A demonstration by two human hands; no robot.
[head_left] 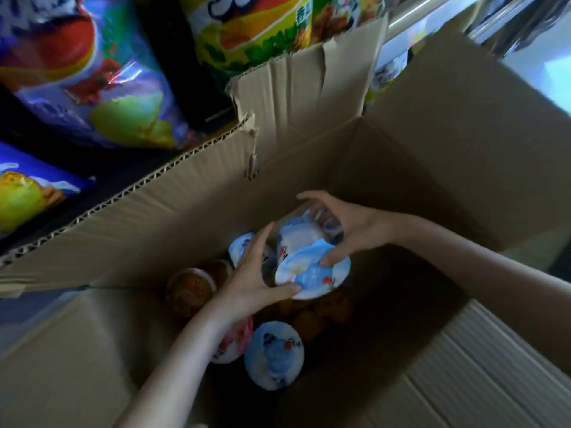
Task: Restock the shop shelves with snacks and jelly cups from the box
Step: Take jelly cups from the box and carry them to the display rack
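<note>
Both my hands reach down into an open cardboard box [191,230]. My right hand [349,230] grips jelly cups with blue-and-white lids [312,273], fingers curled over the top and the thumb on the lid. My left hand [256,282] holds the same cluster from the left, its thumb under the lid's rim. Several more jelly cups lie at the bottom: one with a blue lid [275,355], one with a pink lid [234,341] partly under my left forearm, and an orange one [188,291] at the left.
Large snack bags stand on the shelves behind the box: purple fruit-print bags [92,72] at the left, a yellow-green one [247,29] at the top. The box flaps [309,78] stand up round the opening. A metal rail [432,17] runs at top right.
</note>
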